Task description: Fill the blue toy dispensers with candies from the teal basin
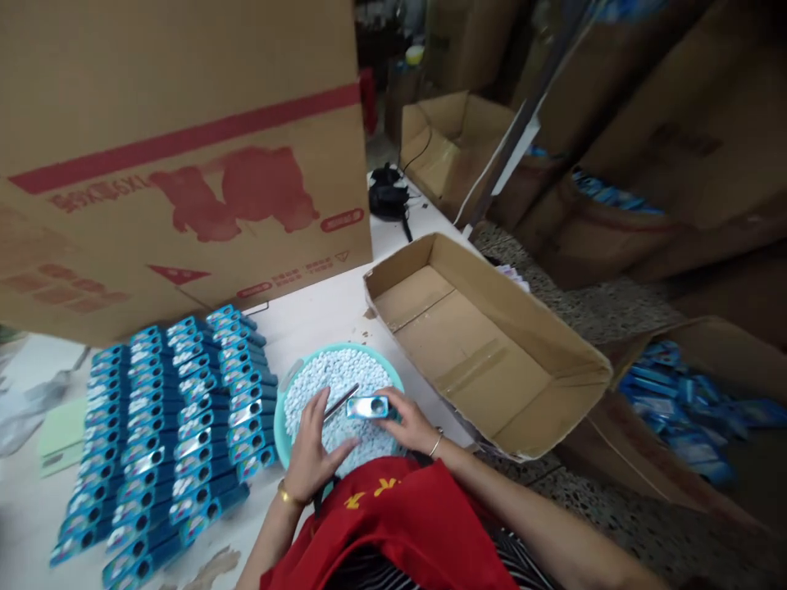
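Observation:
My right hand (409, 419) grips a small blue box (367, 407) with a shiny front and a dark round hole, holding it above a teal basin (279, 426). White-blue pellets (332, 369) fill the basin. My left hand (315, 449) is over the basin's near left side, thumb and fingers spread apart. A thin dark stick (341, 401) slants beside its fingertips; whether they touch it I cannot tell. To the left, several rows of similar blue boxes (197, 410) stand close together on the white table (301, 315).
A large printed carton (184, 164) rises behind the boxes. Right of the basin sits a shallow open cardboard tray (479, 344). Black equipment (388, 192) with cables lies at the back. An open carton of blue packages (682, 401) stands at the right, past a slanted pole (522, 131).

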### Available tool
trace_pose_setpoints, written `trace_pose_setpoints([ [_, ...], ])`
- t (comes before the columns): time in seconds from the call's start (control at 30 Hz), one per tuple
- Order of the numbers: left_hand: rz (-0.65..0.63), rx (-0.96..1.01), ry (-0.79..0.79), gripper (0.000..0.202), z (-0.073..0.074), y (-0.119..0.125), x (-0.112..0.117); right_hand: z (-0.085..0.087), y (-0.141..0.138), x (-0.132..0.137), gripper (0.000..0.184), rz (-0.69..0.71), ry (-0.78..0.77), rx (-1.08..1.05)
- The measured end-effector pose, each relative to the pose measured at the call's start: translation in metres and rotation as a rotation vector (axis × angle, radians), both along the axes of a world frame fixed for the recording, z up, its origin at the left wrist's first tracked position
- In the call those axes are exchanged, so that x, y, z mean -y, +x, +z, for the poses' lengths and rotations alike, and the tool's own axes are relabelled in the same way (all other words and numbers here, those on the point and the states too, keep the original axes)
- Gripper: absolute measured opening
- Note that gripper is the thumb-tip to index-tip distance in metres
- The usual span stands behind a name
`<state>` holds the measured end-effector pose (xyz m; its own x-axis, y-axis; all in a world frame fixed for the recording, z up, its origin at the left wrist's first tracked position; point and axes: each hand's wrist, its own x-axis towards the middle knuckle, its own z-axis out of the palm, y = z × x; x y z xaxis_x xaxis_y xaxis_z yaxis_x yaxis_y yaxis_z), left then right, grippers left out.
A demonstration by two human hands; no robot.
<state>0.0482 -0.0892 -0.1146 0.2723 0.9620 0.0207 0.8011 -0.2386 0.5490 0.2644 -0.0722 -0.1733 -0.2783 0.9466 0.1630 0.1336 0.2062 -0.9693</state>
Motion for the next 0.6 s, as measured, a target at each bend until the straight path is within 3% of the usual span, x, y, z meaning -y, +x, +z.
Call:
trace_pose_setpoints([
  [0.07,-0.126,0.007,0.001,0.081,0.01,0.005,-0.008,0.006,-0.006,-0.002,0.033,0.078,0.058,0.023],
  [0.2,-0.248,0.047,-0.008,0.041,0.017,0.009,-0.021,0.019,-0.003,-0.012,0.05,0.169,0.184,0.107],
  [0.3,-0.183,0.07,0.051,0.034,0.017,0.006,-0.025,0.033,0.024,-0.022,0.084,0.003,0.204,0.378],
  [0.4,-0.086,0.079,0.068,0.035,0.018,-0.002,-0.025,0.04,0.063,-0.026,0.105,-0.213,-0.06,0.771],
  [0.43,-0.062,0.08,0.073,0.036,0.018,-0.005,-0.025,0.039,0.075,-0.026,0.1,-0.235,-0.205,0.858],
  [0.5,-0.041,0.072,0.077,0.037,0.02,-0.007,-0.023,0.031,0.095,-0.025,0.066,-0.225,-0.455,0.932],
  [0.57,-0.037,0.055,0.05,0.035,0.022,-0.006,-0.018,0.018,0.111,-0.027,0.032,-0.2,-0.566,0.93],
  [0.6,-0.033,0.049,0.027,0.034,0.023,-0.005,-0.015,0.013,0.117,-0.031,0.028,-0.201,-0.567,0.926],
])
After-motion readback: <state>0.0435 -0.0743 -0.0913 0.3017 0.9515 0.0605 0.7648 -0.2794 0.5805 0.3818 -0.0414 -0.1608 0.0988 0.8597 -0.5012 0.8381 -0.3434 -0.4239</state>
